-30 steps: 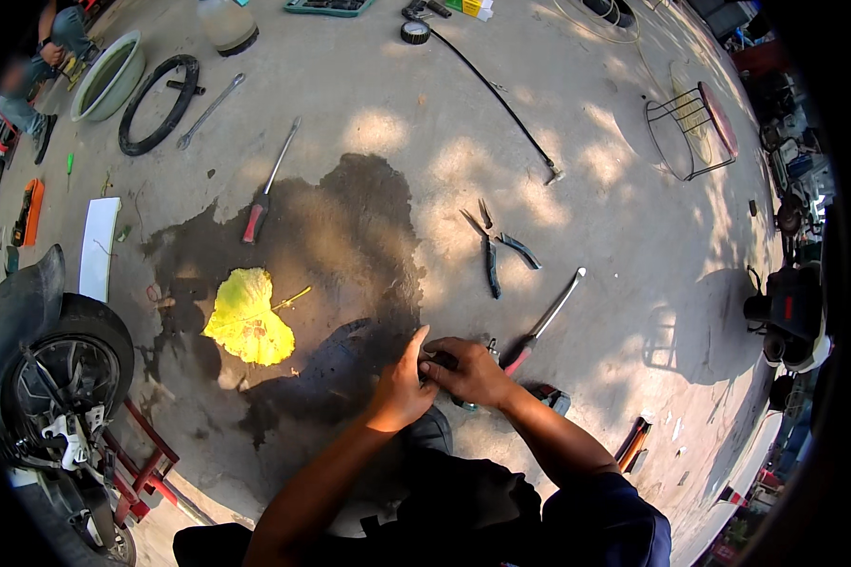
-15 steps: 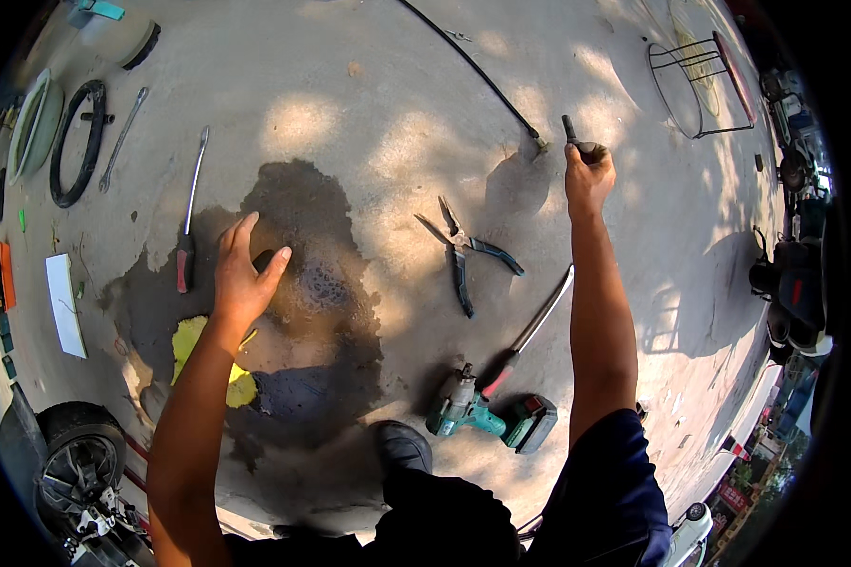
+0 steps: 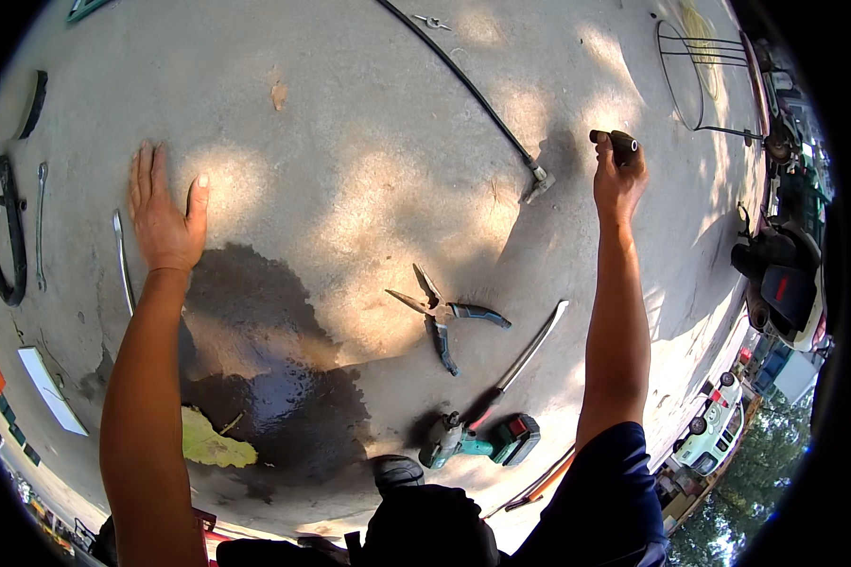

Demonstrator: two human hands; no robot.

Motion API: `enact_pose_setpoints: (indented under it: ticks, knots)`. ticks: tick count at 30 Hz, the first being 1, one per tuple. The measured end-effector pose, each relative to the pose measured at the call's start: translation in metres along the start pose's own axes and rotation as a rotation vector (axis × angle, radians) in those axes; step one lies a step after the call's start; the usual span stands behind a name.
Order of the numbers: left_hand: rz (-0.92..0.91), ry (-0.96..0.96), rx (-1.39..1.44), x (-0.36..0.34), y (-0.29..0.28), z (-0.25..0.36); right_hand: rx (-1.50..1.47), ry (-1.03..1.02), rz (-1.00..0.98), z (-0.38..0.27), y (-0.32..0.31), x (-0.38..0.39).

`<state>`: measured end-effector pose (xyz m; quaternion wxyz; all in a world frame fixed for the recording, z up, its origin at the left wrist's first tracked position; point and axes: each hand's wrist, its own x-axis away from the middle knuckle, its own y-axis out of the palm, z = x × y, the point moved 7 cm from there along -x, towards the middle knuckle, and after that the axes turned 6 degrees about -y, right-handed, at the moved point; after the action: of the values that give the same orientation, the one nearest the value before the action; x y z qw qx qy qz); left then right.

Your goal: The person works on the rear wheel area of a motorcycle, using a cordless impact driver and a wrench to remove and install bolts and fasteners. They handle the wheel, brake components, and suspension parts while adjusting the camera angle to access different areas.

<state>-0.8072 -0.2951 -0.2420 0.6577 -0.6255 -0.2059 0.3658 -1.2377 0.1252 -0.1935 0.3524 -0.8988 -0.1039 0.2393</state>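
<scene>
My left hand [image 3: 168, 219] is stretched out over the concrete floor, fingers straight and thumb apart, holding nothing. A steel lever [image 3: 123, 265] lies just beside that wrist, partly behind my forearm. Off to the right, my right hand [image 3: 621, 194] is closed on a short dark tube-like piece [image 3: 622, 146] with a round hollow end; its exact kind is unclear. Left of the right hand lies a black hose [image 3: 463, 83] with a metal fitting. Between my arms rest open long-nose pliers [image 3: 435, 309], a red-handled tyre lever [image 3: 531, 354] and a teal cordless impact wrench [image 3: 473, 440].
A dark wet patch [image 3: 265, 321] spreads over the floor, with a yellow-green leaf [image 3: 213, 442] near my left forearm. Far left are a black rubber ring [image 3: 17, 269] and a wrench [image 3: 41, 227]. A wire rack [image 3: 700, 52] stands far right, with a parked scooter [image 3: 787, 283] below it.
My left hand has moved up and left, away from the wet patch. The right hand has shifted slightly right, and the dark piece has turned to show its hollow end. The view has shifted.
</scene>
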Motion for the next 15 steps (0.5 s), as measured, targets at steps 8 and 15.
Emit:
enact_pose_setpoints:
  ticks: [8,15]
  knots:
    - [-0.055,0.008,0.076,-0.006,-0.008,0.003,0.287,0.281,-0.213,-0.022,0.005,0.012]
    - [-0.162,-0.058,0.052,-0.009,-0.012,-0.007,-0.155,-0.122,-0.047,-0.184,0.087,-0.003]
